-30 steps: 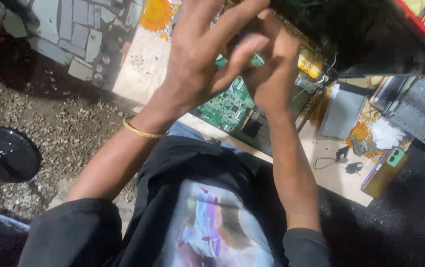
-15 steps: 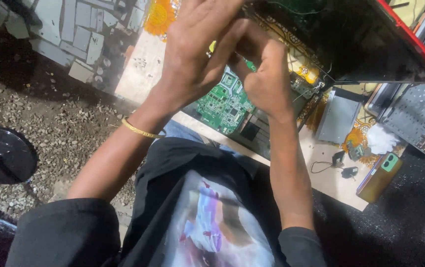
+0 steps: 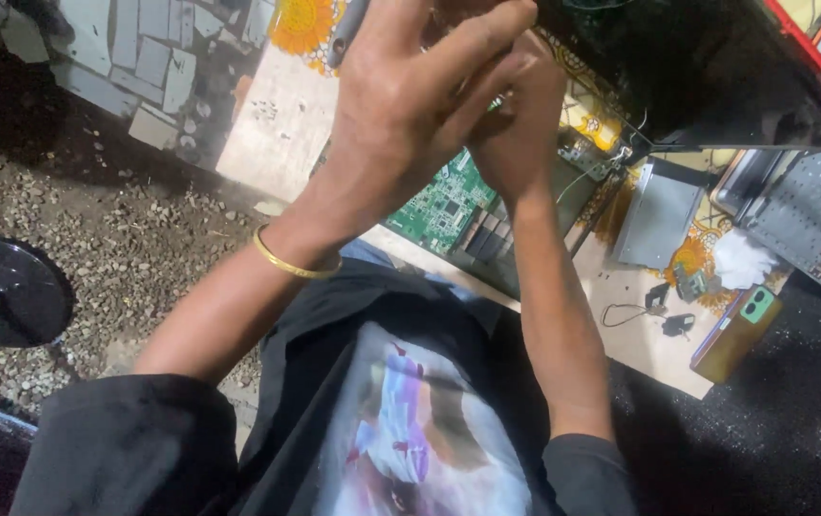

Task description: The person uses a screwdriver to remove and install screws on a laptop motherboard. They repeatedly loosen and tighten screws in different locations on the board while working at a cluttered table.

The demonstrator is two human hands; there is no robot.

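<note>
Both hands are raised close together over the workbench, and from where I stand the left hand (image 3: 410,105) lies across the front with its fingers stretched out and folded over the right hand (image 3: 516,115), which is curled in a loose fist beneath it. A slim grey tool handle (image 3: 345,33) pokes out above the left hand, so something like a screwdriver seems to be held between them, though I cannot tell which hand actually grips it, nor see its tip. Just below the hands lies the green circuit board (image 3: 444,201), seated in an opened device, and above and to the right of them leans a dark panel with a red edge (image 3: 716,67). A thin gold bangle (image 3: 291,263) sits on the left wrist. To the right of the right forearm rest a grey metal plate (image 3: 659,215), a perforated metal cover (image 3: 812,225), a white crumpled cloth (image 3: 740,258) and a brown phone (image 3: 734,334). To do this well, I would judge the tool wants to stay straight over its point, with one hand steadying and the other turning, pressing lightly so it does not slip onto the board, and keeping the leaning panel from shifting.
</note>
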